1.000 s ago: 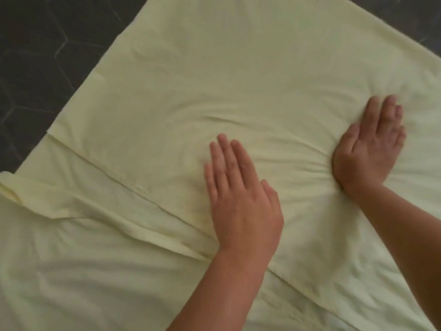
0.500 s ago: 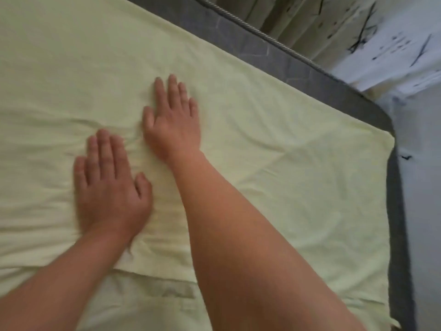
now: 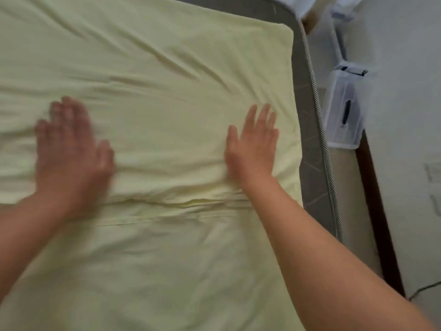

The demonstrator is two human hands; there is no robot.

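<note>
Head view: a pale yellow sheet (image 3: 167, 96) fills most of the frame, from the left edge across to a straight border in the right third, and from the top down to the bottom edge. It lies on a grey mattress (image 3: 307, 149), whose corded rim runs down the right side of the sheet. The cloth is doubled: an upper layer ends in a folded edge (image 3: 186, 203) running left to right across the middle of the frame, with a lower layer spread below it. Soft creases fan across the upper layer.

The left hand (image 3: 71, 149) lies flat on the sheet at the middle left, palm down, fingers straight and close together, thumb out to the right; it is blurred, so finer detail cannot be told. The right hand (image 3: 253, 144) lies flat at the middle right, near the sheet's right border, palm down with fingers straight and slightly fanned. Both rest on the upper layer just above the folded edge, well apart from each other, and neither pinches the cloth. Both forearms enter from the bottom of the frame.

At the right, beyond the mattress, a clear plastic box (image 3: 343, 111) stands against a white wall (image 3: 405, 139).
</note>
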